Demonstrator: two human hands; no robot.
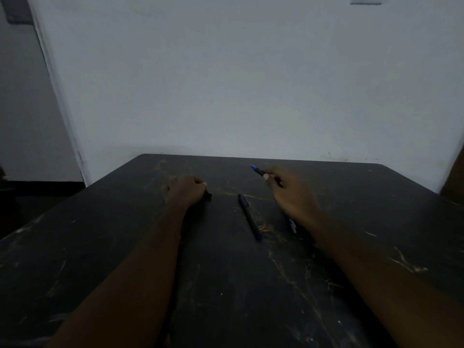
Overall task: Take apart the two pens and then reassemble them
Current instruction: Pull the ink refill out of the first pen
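My right hand (291, 194) grips a pen body with a blue tip (256, 170); the tip points up and to the left, just above the table. My left hand (187, 190) rests on the table with its fingers closed around a small dark part (208, 195), probably a pen cap, which is mostly hidden. A dark capped pen (249, 217) lies on the table between my hands, apart from both. A bluish pen piece (292, 226) lies half hidden under my right wrist.
The black table (226, 285) is scratched and dimly lit. Its far edge meets a pale wall (226, 84). A brown object (454, 177) stands at the right edge of the view.
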